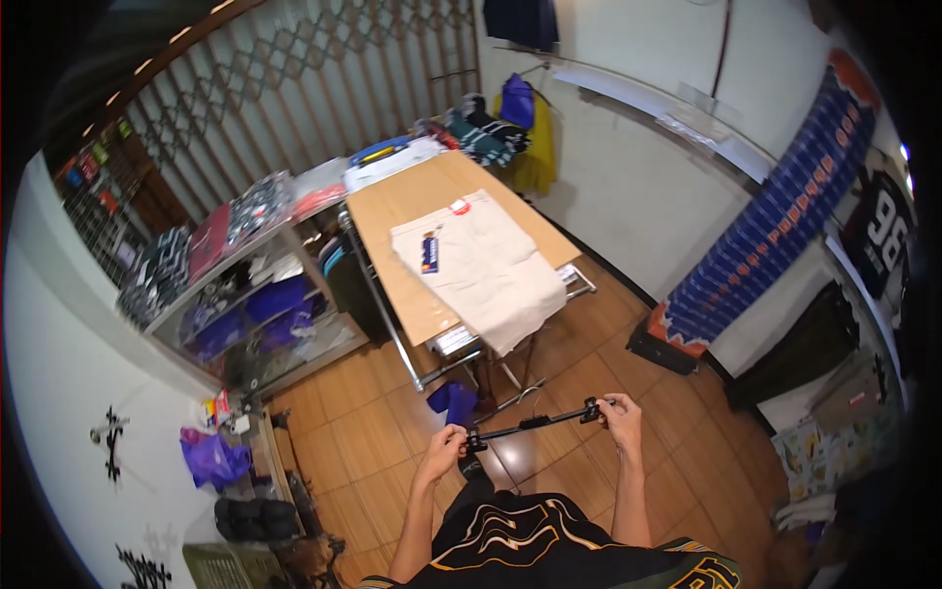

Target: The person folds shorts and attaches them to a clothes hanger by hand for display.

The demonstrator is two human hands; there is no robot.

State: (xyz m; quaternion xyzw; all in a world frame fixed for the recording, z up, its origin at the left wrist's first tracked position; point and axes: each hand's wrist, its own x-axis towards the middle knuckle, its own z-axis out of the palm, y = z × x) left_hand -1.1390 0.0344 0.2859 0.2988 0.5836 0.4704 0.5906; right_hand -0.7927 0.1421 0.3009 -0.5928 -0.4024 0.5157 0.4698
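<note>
Left hand (444, 444) and right hand (620, 412) each pinched shut on a clip hanger (535, 423) end. Hook barely visible against the floor. Shorts (486, 265) lie flat on tabletop (392, 211).

A pair of shorts (483, 267) lies on a table (392, 211), shelves (257, 294) to its left, with a hanger (535, 423) held between both hands before it.

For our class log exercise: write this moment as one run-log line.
left hand: grips hanger end | right hand: grips other end | clip hanger: level, above floor | table: cream garment flat
</note>
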